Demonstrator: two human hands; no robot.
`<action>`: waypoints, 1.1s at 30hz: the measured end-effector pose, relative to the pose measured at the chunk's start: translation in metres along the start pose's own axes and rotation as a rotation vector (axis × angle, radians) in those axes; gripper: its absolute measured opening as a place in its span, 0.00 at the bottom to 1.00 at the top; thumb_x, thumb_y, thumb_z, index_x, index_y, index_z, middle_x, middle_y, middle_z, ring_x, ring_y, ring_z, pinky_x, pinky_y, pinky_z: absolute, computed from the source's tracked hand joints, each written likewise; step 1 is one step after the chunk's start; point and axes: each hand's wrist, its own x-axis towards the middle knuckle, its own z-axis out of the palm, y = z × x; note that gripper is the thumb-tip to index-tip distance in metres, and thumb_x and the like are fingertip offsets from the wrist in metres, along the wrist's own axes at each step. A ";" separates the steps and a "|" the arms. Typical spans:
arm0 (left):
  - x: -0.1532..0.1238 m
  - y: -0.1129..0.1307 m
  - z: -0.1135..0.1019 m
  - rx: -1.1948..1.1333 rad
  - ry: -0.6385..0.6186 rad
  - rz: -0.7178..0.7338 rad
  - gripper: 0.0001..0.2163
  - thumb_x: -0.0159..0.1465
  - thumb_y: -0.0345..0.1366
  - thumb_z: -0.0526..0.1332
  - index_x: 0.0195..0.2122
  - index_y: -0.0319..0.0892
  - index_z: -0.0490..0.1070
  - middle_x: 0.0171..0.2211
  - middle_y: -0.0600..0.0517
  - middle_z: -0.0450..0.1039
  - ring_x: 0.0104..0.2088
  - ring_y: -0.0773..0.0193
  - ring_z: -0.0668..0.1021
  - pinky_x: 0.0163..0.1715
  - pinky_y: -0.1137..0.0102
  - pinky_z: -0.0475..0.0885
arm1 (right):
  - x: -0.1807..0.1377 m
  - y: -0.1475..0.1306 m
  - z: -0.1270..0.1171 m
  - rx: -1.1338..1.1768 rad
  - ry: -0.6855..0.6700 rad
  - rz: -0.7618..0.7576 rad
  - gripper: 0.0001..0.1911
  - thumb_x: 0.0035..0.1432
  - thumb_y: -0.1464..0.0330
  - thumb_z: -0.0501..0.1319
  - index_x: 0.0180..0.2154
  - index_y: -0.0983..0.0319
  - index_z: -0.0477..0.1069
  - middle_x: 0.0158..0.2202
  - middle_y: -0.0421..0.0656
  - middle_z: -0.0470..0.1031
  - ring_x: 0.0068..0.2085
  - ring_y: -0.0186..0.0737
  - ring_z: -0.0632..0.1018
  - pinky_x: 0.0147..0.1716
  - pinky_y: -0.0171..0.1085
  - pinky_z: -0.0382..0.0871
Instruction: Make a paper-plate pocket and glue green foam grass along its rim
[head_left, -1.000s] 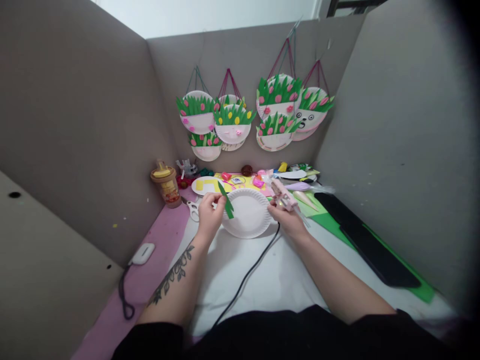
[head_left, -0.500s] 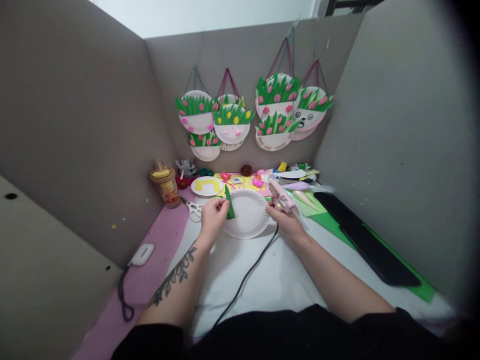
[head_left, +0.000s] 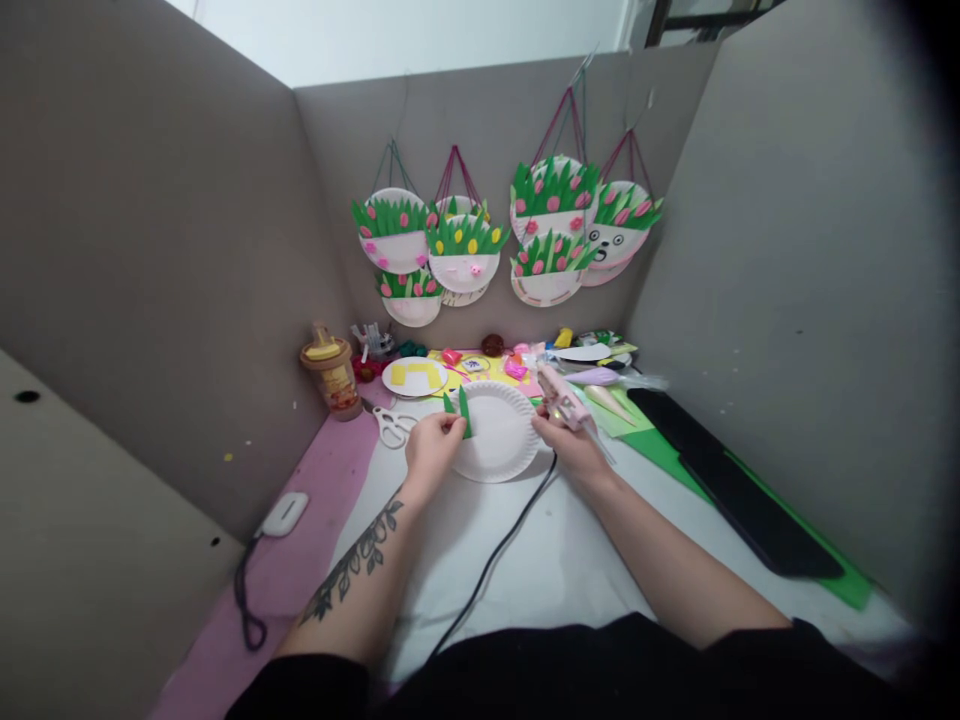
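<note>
Head view showed my left hand (head_left: 431,450) pinching a pointed green paper strip (head_left: 461,412) at the left rim of the round, ridged paper plate (head_left: 504,442). My right hand (head_left: 571,452) was wrapped around a pink glue gun (head_left: 561,398), its nozzle probably blurred.

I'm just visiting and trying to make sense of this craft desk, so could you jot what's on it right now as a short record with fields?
Left hand: pinches a green paper piece at the left rim of the white paper plate
Right hand: grips a pink glue gun at the plate's right edge
Cord: black, runs from the gun toward the person
Beside left hand: white scissors, lidded cup
Back wall: hanging plate crafts with green leaves and pink or yellow flowers
</note>
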 end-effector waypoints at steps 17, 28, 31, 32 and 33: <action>0.002 -0.006 0.004 0.124 0.005 0.015 0.09 0.57 0.40 0.58 0.29 0.45 0.76 0.34 0.52 0.78 0.33 0.63 0.75 0.28 0.71 0.60 | 0.000 0.004 0.001 -0.003 0.033 -0.034 0.16 0.47 0.60 0.67 0.37 0.60 0.73 0.35 0.44 0.76 0.36 0.44 0.76 0.38 0.42 0.70; 0.005 -0.010 0.009 0.194 0.022 0.061 0.09 0.59 0.40 0.58 0.28 0.44 0.74 0.33 0.51 0.77 0.33 0.62 0.74 0.27 0.71 0.58 | -0.003 -0.011 -0.001 -0.031 -0.025 -0.043 0.14 0.49 0.61 0.66 0.36 0.60 0.71 0.35 0.43 0.73 0.36 0.42 0.74 0.39 0.42 0.69; 0.005 -0.009 0.009 0.223 0.025 0.067 0.09 0.59 0.40 0.58 0.28 0.44 0.74 0.32 0.50 0.76 0.34 0.62 0.74 0.28 0.71 0.59 | -0.004 -0.013 -0.001 -0.033 -0.019 -0.042 0.15 0.48 0.59 0.65 0.36 0.60 0.71 0.35 0.43 0.73 0.37 0.43 0.74 0.40 0.43 0.68; 0.004 -0.009 0.009 0.232 0.024 0.071 0.09 0.59 0.40 0.58 0.28 0.44 0.74 0.32 0.50 0.76 0.34 0.62 0.74 0.28 0.71 0.59 | -0.004 -0.013 -0.001 -0.032 -0.020 -0.038 0.15 0.48 0.59 0.65 0.36 0.60 0.71 0.36 0.44 0.73 0.37 0.43 0.74 0.40 0.43 0.68; 0.004 -0.008 0.009 0.239 0.024 0.076 0.09 0.59 0.40 0.58 0.28 0.44 0.74 0.33 0.50 0.76 0.34 0.62 0.74 0.28 0.71 0.59 | -0.005 -0.013 -0.001 -0.031 -0.025 -0.035 0.15 0.48 0.59 0.65 0.36 0.60 0.71 0.36 0.44 0.73 0.37 0.43 0.74 0.40 0.42 0.68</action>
